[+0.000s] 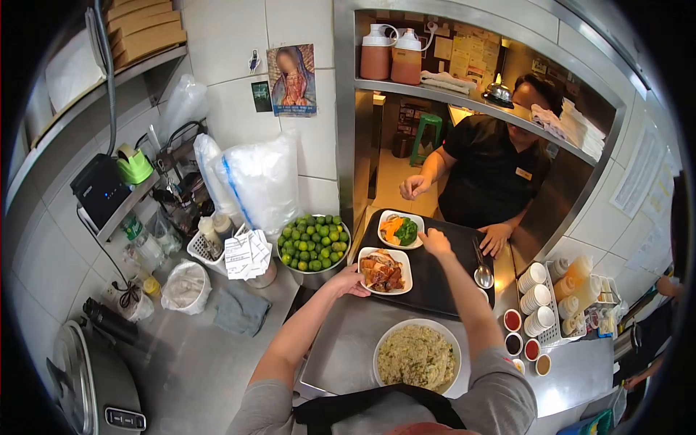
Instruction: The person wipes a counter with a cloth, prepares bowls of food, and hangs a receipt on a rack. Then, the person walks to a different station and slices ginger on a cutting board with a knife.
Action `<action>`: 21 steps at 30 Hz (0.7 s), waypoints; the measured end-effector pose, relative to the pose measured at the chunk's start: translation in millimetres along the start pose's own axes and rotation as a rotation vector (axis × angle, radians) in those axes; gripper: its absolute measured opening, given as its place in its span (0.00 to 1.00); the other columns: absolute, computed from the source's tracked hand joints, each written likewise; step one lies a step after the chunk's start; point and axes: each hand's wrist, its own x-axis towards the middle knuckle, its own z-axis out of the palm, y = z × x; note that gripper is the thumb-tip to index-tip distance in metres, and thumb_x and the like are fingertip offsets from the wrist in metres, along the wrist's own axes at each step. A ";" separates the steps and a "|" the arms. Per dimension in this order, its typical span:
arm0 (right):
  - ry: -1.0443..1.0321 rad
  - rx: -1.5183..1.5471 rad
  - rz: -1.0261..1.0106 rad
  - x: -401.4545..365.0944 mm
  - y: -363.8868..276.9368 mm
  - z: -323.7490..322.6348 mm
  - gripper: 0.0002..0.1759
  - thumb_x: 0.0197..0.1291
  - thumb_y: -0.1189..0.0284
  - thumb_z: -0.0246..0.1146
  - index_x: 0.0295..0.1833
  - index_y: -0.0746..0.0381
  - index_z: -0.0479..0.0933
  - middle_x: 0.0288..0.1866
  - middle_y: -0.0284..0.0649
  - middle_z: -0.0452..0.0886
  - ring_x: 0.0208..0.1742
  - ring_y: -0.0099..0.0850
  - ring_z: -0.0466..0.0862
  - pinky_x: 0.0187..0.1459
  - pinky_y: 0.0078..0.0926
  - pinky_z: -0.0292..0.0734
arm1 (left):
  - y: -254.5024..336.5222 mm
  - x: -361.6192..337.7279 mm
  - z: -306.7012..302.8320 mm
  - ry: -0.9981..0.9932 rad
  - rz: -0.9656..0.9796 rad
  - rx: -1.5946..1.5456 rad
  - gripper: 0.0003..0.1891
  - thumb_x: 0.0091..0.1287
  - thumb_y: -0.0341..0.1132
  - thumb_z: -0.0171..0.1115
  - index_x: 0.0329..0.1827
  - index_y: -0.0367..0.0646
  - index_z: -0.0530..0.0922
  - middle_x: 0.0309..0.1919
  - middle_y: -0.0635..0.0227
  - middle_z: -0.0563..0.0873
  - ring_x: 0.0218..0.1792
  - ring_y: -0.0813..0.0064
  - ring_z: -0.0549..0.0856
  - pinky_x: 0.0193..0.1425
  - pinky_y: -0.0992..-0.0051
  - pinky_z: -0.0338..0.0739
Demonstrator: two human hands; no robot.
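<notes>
My left hand point(349, 281) grips the left side of a white square bowl of sliced roast meat point(384, 272) at the near left of a black tray point(449, 283). My right hand point(436, 243) is closed at the right rim of a second white bowl, with orange and green vegetables point(399, 230), just beyond the first. Its fingertips are partly hidden. A spoon point(483, 274) lies on the tray's right side. Nearer to me, a large round bowl of fried rice point(417, 355) stands on a metal tray point(337, 355).
Across the pass-through, a co-worker point(493, 170) rests one hand by the black tray's edge and raises the other above it. Limes fill a metal bowl point(314, 245) at left. Sauce cups point(513, 342) and stacked paper cups point(536, 297) stand at right. A grey cloth point(241, 309) lies left.
</notes>
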 end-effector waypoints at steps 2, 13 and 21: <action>-0.147 -0.235 -0.283 -26.0 -46.7 -58.7 0.13 0.62 0.66 0.60 0.36 0.66 0.78 0.29 0.43 0.82 0.23 0.29 0.82 0.30 0.26 0.77 | 6.9 6.5 -7.5 -0.019 -0.037 0.045 0.27 0.58 0.24 0.51 0.63 0.38 0.61 0.41 0.49 0.83 0.35 0.61 0.88 0.40 0.67 0.87; 1.160 -0.792 -0.933 -46.8 -387.0 -301.0 0.25 0.63 0.61 0.56 0.61 0.65 0.68 0.65 0.50 0.65 0.66 0.48 0.63 0.64 0.46 0.60 | -32.3 -49.3 -5.1 0.022 0.140 0.228 0.37 0.72 0.40 0.51 0.76 0.41 0.40 0.25 0.56 0.85 0.18 0.73 0.83 0.21 0.77 0.78; 1.091 -0.702 -0.871 -30.9 -424.7 -277.7 0.28 0.57 0.65 0.57 0.59 0.73 0.70 0.65 0.55 0.70 0.71 0.50 0.63 0.70 0.52 0.54 | -74.9 -184.0 -14.2 -0.001 0.261 0.041 0.28 0.72 0.36 0.53 0.73 0.42 0.57 0.31 0.64 0.85 0.25 0.83 0.80 0.28 0.83 0.76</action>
